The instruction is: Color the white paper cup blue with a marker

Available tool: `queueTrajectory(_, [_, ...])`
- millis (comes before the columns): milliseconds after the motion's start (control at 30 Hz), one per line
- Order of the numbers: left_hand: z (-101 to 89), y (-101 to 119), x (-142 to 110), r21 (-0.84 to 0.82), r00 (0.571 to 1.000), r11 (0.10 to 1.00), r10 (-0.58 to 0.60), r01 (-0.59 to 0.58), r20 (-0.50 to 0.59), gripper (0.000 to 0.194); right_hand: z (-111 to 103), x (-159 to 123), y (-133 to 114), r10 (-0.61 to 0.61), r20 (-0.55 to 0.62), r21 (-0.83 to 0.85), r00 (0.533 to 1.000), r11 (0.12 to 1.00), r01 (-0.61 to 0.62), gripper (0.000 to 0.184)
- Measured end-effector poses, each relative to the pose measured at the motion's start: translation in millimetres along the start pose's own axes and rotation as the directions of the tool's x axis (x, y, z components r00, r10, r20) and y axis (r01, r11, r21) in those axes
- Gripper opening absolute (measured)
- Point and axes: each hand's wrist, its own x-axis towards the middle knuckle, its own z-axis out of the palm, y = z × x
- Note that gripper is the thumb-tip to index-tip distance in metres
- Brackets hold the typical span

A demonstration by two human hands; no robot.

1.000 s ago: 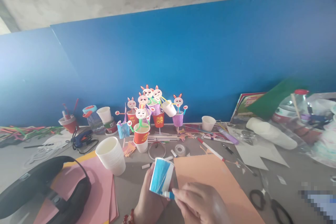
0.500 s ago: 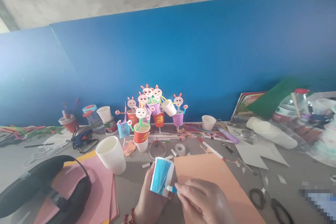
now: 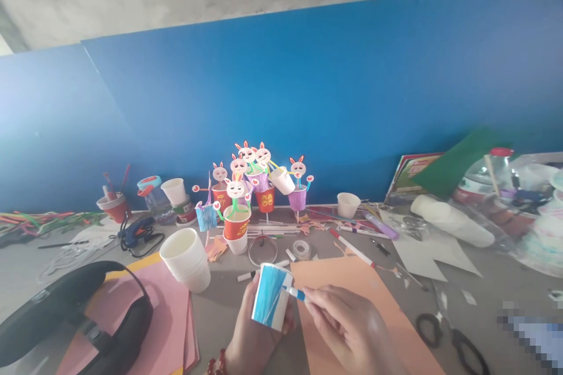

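A paper cup (image 3: 269, 296), tilted a little, is held in my left hand (image 3: 248, 328), whose fingers wrap round it from behind. Blue strokes cover most of the cup's facing side, with a white strip bare along its right. My right hand (image 3: 347, 322) pinches a blue marker (image 3: 297, 293); its tip meets the cup near the edge of the coloured area. Beneath my right hand lies an orange paper sheet (image 3: 369, 299). Beyond the cup are a roll of tape (image 3: 301, 249) and a white marker with a dark cap (image 3: 246, 276).
A stack of white paper cups (image 3: 187, 261) stands left, beside pink paper (image 3: 169, 310) and a black headset-like object (image 3: 127, 328). Rabbit-faced cup figures (image 3: 237, 217) stand at the back. Scissors (image 3: 453, 334) lie at right. A blue panel (image 3: 308, 88) rises behind.
My right hand has shifted the blue marker's tip upward along the cup, from near its bottom to about mid-height. My left hand and the cup stay nearly still.
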Motion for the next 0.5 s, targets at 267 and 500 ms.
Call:
queueTrajectory(267, [1.6,3,-1,-0.06,0.997,0.997,-0.045,0.041,-0.067,0.036,8,-4,0,-0.016,0.022,0.011,1.0,1.0,0.016,0.022])
queueTrajectory(500, [-2.7,6,-1,-0.134,0.989,0.989,-0.082,0.065,-0.124,0.031,13,-7,-10,-0.073,0.05,0.029,0.996,0.997,0.072,0.019])
